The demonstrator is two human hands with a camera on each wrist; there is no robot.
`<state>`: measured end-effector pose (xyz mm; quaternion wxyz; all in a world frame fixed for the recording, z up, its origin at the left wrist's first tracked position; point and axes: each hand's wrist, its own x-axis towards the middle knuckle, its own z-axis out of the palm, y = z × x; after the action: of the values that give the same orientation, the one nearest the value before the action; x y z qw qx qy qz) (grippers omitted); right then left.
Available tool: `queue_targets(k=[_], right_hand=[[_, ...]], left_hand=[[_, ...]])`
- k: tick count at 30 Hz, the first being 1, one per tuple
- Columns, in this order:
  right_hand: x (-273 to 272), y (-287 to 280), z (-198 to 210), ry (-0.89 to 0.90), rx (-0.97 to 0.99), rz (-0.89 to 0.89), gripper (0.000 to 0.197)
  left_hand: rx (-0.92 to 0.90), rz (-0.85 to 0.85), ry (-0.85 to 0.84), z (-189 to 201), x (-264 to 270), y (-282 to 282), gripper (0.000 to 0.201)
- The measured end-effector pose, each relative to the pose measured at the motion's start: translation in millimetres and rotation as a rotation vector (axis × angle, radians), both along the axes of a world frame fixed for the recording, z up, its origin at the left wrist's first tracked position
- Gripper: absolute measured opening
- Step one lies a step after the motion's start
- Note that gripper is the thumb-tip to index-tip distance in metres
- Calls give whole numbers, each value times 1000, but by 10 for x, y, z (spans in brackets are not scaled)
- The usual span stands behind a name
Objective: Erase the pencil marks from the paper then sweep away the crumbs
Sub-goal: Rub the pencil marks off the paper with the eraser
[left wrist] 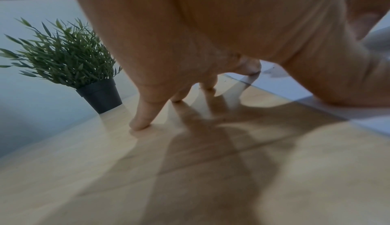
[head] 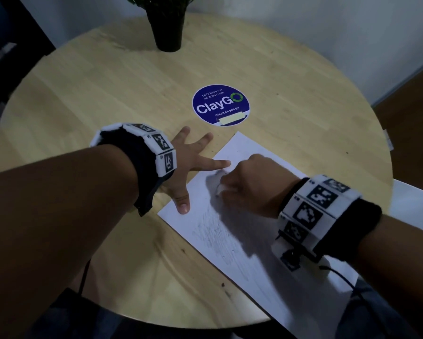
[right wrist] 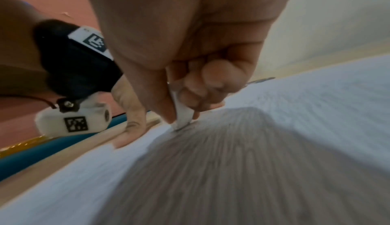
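A white sheet of paper (head: 249,243) lies slantwise on the round wooden table (head: 107,89), with grey pencil scribbles (head: 212,231) and small dark crumbs over its near half. My right hand (head: 242,184) pinches a white eraser (right wrist: 182,115) between thumb and fingers, its tip pressed on the paper (right wrist: 316,95) near the upper left edge. My left hand (head: 193,165) is spread flat with straight fingers. Its thumb and index fingertip press on the sheet's left edge, and the other fingertips (left wrist: 140,122) rest on the wood.
A round blue ClayGo sticker (head: 220,105) sits just beyond the paper. A potted green plant (head: 167,23) in a black pot (left wrist: 101,95) stands at the far side. The table edge runs close in front of me, and the sheet's near corner overhangs it at the right.
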<state>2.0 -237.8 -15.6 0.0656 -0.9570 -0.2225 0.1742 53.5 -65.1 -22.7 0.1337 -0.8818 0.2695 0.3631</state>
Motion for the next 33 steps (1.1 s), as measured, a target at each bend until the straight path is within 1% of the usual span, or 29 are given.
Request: queue_targets(k=[1,4,5,6,8,9,10,12,13,14,16,17,18,19,21,22,25,26,29,30,33], right_hand=[[-13,25,5,13,-3,3,25],[161,-118,10,-29,19,-157,29],[166,-125,20,-40,20,-170,29],[142,-119,9,-38,22,-127,29],[0,-15,0,-7,19,33,26],[-48,17,20,4,16,63,25],[-17,-20,26,6,19,38,25],[104,-145,46,-27,15,-86,30],[118,-161,47,-47,8,-112,30],[83,-153,37,-49,7,-93,31],[-48,-64,-14,-5,7,18,31],[-89,-30,-5,9,5,44,31],[-61,-51,8,19,-4,21,31],[19,-120,22,11,-9,-40,31],[131,-212,61,-45,-18,-130,31],[110,-214,62,-54,-7,-113,32],[-126,-79,-4,10,41,87,30],[-136,-73,2,24,41,97,30],[55,-196,47,-34,10,-62,33],[68,-199,46,-49,6,-71,33],[-109,-73,7,2,29,78,28]], left_hand=[[1,-3,2,3,3,1,128],[-5,6,3,1,4,1,129],[-4,6,0,-7,3,6,129],[-6,6,-3,-16,4,7,129],[-13,6,-1,-22,6,14,129],[-13,6,3,-17,6,11,128],[-10,5,4,-12,4,7,128],[-5,7,-1,-8,2,1,129],[-1,8,-4,-10,-2,-2,129],[1,7,-7,-14,-4,-3,128],[3,3,-8,-21,1,-2,128],[2,1,-5,-20,4,-1,128],[1,2,-3,-22,5,1,128],[-2,5,-4,-17,4,1,128],[-2,9,-6,-22,0,9,128],[-1,8,-3,-25,1,7,128],[-8,11,16,-19,13,4,128],[-6,13,17,-14,17,6,128],[-2,10,0,-16,7,7,128],[-2,9,-4,-22,3,7,128],[-9,10,2,-23,7,11,127]])
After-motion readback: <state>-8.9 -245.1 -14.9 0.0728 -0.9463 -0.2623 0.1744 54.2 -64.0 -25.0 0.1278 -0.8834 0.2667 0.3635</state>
